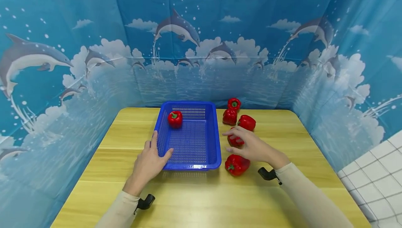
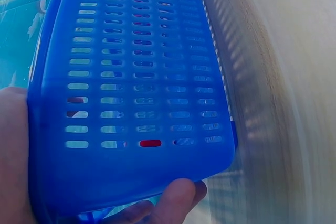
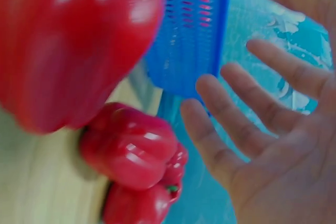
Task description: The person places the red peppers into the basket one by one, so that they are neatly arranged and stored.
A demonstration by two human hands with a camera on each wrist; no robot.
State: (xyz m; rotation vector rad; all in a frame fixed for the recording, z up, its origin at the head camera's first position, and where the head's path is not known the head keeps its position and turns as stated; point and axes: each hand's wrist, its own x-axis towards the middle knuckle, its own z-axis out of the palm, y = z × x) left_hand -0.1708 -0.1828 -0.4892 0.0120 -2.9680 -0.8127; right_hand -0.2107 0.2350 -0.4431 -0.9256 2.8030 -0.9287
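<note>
A blue plastic basket (image 1: 190,168) with slotted walls stands on the table, and one red bell pepper (image 1: 175,119) sits in its far left corner. My left hand (image 1: 149,160) holds the basket's near left corner, thumb over the rim and fingers along the outer left side. In the left wrist view, fingertips (image 2: 178,198) show beside the slotted wall. Right of the basket, my right hand (image 1: 249,146) hovers with spread fingers, nothing in its grasp. Beneath it lies a partly covered bell pepper (image 1: 233,141); a nearer bell pepper (image 1: 236,166) lies on its side.
Farther back on the wooden table (image 1: 188,200) lie three more bell peppers, a right one (image 1: 247,122), a middle one (image 1: 230,117) and a rear one (image 1: 234,103). A dolphin-print curtain (image 1: 201,81) encloses the back and sides.
</note>
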